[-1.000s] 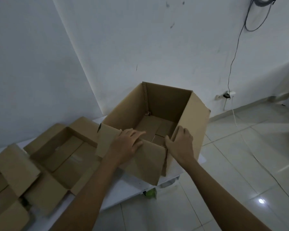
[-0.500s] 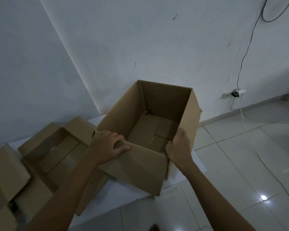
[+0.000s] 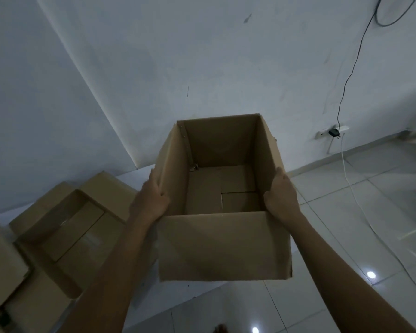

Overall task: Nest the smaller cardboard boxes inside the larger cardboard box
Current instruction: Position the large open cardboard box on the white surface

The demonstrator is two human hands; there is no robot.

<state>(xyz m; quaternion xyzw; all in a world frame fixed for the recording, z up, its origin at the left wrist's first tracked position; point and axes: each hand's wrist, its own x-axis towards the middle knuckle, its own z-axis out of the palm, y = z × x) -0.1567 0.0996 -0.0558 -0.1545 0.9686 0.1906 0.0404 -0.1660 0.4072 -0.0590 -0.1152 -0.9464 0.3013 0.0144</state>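
Between the two outstretched arms in the head view, a large open-topped brown cardboard box (image 3: 223, 246) is held up, its inside bare down to the folded bottom flaps. The left hand (image 3: 151, 200) presses flat against its left wall and the right hand (image 3: 282, 195) against its right wall, fingers extended along the cardboard. Off to the left, a smaller open brown cardboard box (image 3: 65, 227) rests on a white platform (image 3: 135, 173), well apart from the held one.

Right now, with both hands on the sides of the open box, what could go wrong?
The left hand and right hand only press the side walls of the deep open-topped brown cardboard box; it could slip. Its bottom flaps look loosely overlapped and might sag. The shallow open cardboard box sits close on the left, so a swing could knock it.
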